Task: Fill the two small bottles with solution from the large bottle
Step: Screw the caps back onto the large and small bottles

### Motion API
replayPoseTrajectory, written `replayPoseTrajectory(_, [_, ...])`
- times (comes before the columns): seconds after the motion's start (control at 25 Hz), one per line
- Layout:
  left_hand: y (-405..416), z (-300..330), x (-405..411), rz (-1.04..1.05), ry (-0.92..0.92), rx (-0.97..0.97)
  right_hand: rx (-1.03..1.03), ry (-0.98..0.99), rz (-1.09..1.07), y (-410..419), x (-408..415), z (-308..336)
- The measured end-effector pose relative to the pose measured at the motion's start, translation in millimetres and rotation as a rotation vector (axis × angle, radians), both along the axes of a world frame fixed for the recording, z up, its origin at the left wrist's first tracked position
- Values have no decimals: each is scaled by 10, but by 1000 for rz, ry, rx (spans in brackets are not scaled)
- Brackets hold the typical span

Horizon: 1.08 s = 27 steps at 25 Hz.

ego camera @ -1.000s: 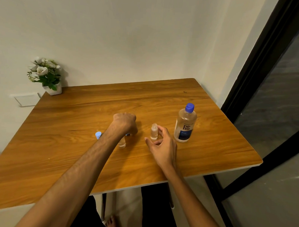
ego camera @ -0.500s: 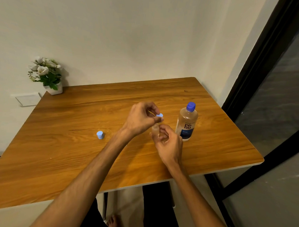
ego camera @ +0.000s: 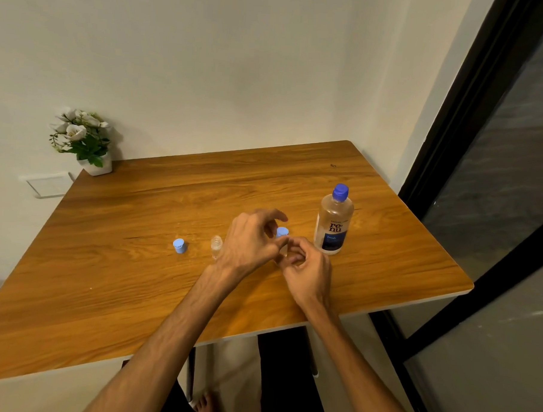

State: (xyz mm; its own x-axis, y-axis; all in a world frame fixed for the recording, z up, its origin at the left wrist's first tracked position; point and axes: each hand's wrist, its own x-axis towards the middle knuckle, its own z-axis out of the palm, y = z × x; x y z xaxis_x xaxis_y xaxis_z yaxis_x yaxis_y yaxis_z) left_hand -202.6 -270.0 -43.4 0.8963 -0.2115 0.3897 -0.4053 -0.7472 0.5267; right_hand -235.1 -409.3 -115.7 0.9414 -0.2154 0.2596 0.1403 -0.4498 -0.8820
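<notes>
A: Grip first, both hands meet mid-tabletop. Left hand (ego camera: 251, 240) is bent over, fingers curled, with a light blue cap (ego camera: 282, 232) at its fingertips. It looks pinched there, though the contact itself is partly hidden.

B: Right hand (ego camera: 308, 268)?

A: Fingers curled inward, closed round something small just under that cap. Mostly hidden; a pale sliver shows between the two hands. I cannot tell for certain what it is.

B: Now the things, biggest down.

A: Wooden tabletop (ego camera: 111, 292), set into a wall corner. Potted white flowers (ego camera: 81, 140) at its far left corner. Large bottle (ego camera: 334, 221) upright just to the right of the hands, clear body, dark blue cap on, dark blue label reading "renu", clear liquid up to near the shoulder.

B: Small ones?

A: One small clear bottle (ego camera: 216, 245) upright just left of the left hand, neck open, threads visible, no cap on it. Fill level too faint to read. A second light blue cap, the loose cap (ego camera: 179, 245), stands by itself on the wood, left of that bottle, apart from it.
</notes>
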Motion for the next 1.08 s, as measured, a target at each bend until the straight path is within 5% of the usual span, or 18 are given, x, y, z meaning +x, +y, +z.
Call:
replayPoseTrajectory(0.92, [-127,-37,58,164,35,209,-7,58,35,-70,31,22])
replayPoseTrajectory(1.08, [-104,2,-3,4,-37,262,18,36,42,-88,21,17])
